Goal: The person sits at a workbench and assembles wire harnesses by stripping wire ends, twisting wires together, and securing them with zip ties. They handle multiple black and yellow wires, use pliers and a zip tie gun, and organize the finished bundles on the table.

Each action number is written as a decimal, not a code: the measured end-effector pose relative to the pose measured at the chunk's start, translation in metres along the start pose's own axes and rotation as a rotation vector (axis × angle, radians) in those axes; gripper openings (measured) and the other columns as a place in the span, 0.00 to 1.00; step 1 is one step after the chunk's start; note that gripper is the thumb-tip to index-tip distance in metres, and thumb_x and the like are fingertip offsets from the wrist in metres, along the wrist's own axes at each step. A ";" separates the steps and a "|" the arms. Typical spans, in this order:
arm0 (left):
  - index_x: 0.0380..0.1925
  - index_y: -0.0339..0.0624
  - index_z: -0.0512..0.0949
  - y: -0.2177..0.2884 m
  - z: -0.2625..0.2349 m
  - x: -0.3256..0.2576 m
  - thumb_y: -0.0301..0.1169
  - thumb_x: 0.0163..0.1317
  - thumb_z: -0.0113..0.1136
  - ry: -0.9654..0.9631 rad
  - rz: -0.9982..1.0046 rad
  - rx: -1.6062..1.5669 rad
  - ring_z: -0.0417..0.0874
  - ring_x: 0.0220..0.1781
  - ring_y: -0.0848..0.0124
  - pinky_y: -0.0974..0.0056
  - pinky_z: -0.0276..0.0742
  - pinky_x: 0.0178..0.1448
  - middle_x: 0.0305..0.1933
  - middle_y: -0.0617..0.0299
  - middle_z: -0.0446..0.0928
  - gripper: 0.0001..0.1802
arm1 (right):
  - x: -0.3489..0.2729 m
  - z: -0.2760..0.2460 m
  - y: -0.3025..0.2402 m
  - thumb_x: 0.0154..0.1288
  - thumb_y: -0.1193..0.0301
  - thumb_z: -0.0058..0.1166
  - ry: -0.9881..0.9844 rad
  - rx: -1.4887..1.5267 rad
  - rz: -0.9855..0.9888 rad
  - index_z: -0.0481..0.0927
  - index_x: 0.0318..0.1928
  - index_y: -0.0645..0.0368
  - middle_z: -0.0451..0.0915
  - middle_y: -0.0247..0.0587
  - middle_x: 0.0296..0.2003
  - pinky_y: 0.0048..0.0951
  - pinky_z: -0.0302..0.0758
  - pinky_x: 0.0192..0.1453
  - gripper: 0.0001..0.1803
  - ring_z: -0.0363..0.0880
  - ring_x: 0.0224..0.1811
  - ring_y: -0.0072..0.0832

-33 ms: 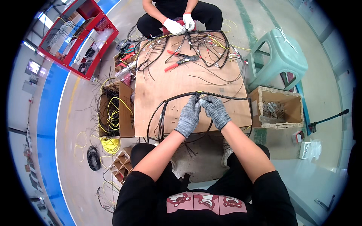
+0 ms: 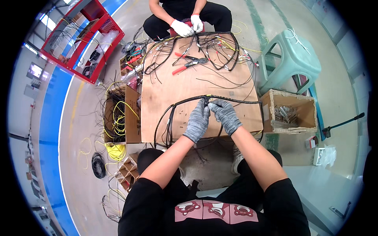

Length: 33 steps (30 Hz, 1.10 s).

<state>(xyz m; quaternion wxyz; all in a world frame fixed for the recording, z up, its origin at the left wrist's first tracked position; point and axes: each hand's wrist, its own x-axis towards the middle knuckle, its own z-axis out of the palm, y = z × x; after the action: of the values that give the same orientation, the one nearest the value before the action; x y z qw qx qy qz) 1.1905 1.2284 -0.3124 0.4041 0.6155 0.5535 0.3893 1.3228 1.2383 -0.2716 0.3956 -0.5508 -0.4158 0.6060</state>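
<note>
From the head view, here you are at the near half of the desk (image 2: 157, 90), with the black wire harness (image 2: 189, 100) stretched crosswise in front of you. It spans most of the board, its left-hand strands drooping over the near edge by the near-left corner and its other end running to the right edge.

Your left grip (image 2: 198, 121), grey-gloved, is pinching the harness around its middle, where a branch drops away; your right grip (image 2: 225, 116) pinches just beside it, fingertips nearly meeting. Just above them, a small yellow-green mark (image 2: 208, 95) shows on the trunk.

Now the feel: that wrapped trunk looks springy and fairly stiff, light to moderate in weight, the loose strands far floppier and likely to drag. Best hold is the thick trunk either side of the branch; thin wires probably won't like a tug. Knit gloves should keep slipping down.

Toward the far edge lie red-handled pliers (image 2: 192, 62) and a second harness (image 2: 214, 33), with a co-worker's white-gloved hands (image 2: 182, 28) working at it.
</note>
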 end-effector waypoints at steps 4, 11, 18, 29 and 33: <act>0.56 0.35 0.65 0.011 0.000 -0.006 0.29 0.66 0.47 -0.045 -0.131 -0.282 0.72 0.23 0.74 0.68 0.71 0.29 0.27 0.61 0.75 0.20 | -0.015 -0.005 -0.001 0.62 0.68 0.53 -0.006 0.045 -0.017 0.79 0.36 0.57 0.72 0.25 0.21 0.17 0.62 0.18 0.07 0.64 0.17 0.13; 0.59 0.40 0.65 0.040 -0.013 -0.035 0.27 0.65 0.49 -0.087 -0.288 -0.578 0.64 0.20 0.83 0.76 0.64 0.21 0.25 0.72 0.67 0.21 | -0.035 -0.006 0.002 0.66 0.66 0.50 -0.132 0.293 0.083 0.75 0.33 0.55 0.68 0.24 0.18 0.16 0.62 0.17 0.07 0.64 0.15 0.13; 0.59 0.41 0.66 0.047 -0.021 -0.040 0.28 0.65 0.48 -0.098 -0.261 -0.638 0.67 0.23 0.83 0.77 0.66 0.24 0.29 0.70 0.71 0.21 | -0.034 -0.012 0.000 0.66 0.70 0.47 -0.206 0.291 0.036 0.75 0.35 0.58 0.73 0.28 0.21 0.16 0.66 0.17 0.07 0.68 0.16 0.15; 0.53 0.35 0.69 0.049 -0.039 -0.037 0.29 0.64 0.52 -0.244 -0.201 -0.610 0.77 0.35 0.77 0.73 0.75 0.41 0.37 0.63 0.77 0.18 | -0.031 -0.016 -0.010 0.64 0.68 0.52 -0.323 0.179 0.057 0.79 0.36 0.61 0.77 0.31 0.21 0.14 0.69 0.20 0.09 0.73 0.19 0.14; 0.48 0.33 0.72 0.039 -0.044 -0.028 0.26 0.62 0.54 -0.265 -0.112 -0.455 0.76 0.36 0.77 0.72 0.74 0.42 0.36 0.63 0.77 0.15 | -0.030 -0.016 -0.009 0.64 0.69 0.52 -0.313 0.111 -0.016 0.79 0.37 0.61 0.78 0.32 0.23 0.14 0.68 0.21 0.08 0.72 0.19 0.14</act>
<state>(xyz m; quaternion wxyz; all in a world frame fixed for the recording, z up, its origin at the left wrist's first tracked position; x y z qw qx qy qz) 1.1616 1.2007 -0.2614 0.6218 0.5229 0.4272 0.3968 1.3417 1.2139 -0.2540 0.3609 -0.4236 -0.4425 0.7032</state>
